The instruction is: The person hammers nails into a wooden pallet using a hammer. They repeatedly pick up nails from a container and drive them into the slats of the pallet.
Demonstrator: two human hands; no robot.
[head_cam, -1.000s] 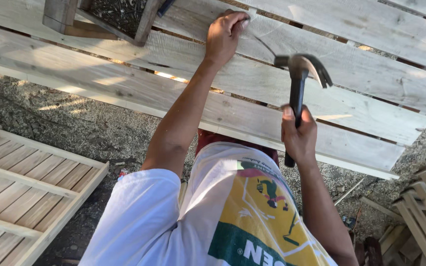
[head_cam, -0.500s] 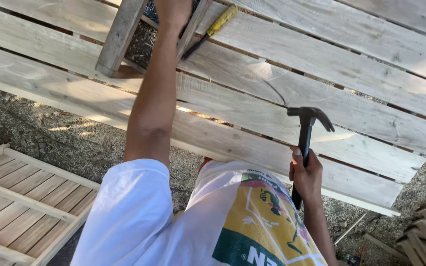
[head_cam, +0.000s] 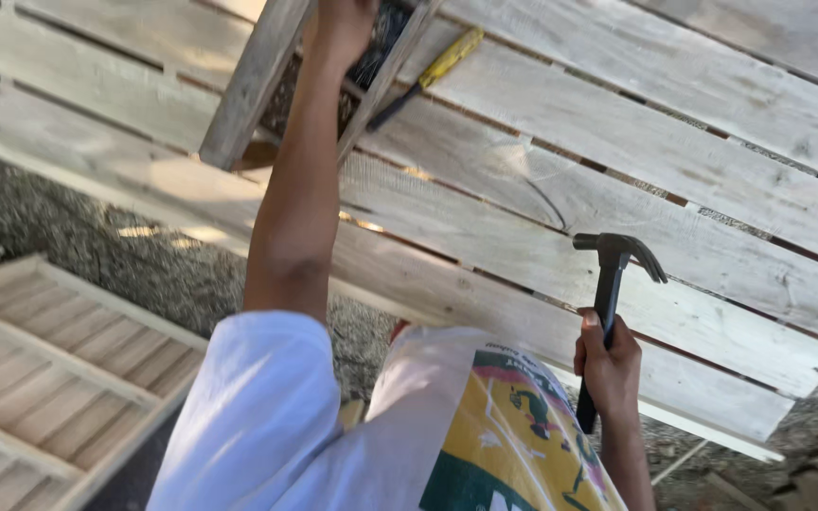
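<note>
Since a moment ago our left hand (head_cam: 338, 28) has reached further up to the wooden frame (head_cam: 256, 80) at the far edge of the pallet (head_cam: 523, 189); whether it grips, we cannot tell. Our right hand (head_cam: 608, 364) is clenched around the black hammer (head_cam: 608, 284), head up, above the pallet's near edge. Near the frame lies a yellow-handled screwdriver (head_cam: 433, 74).

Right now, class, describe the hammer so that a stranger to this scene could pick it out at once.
Start at the big pale wooden pallet of long slats filling the upper right. At its lower right edge, the right hand grips a claw hammer, upright. It is the only black tool; the screwdriver has a yellow handle.
</note>
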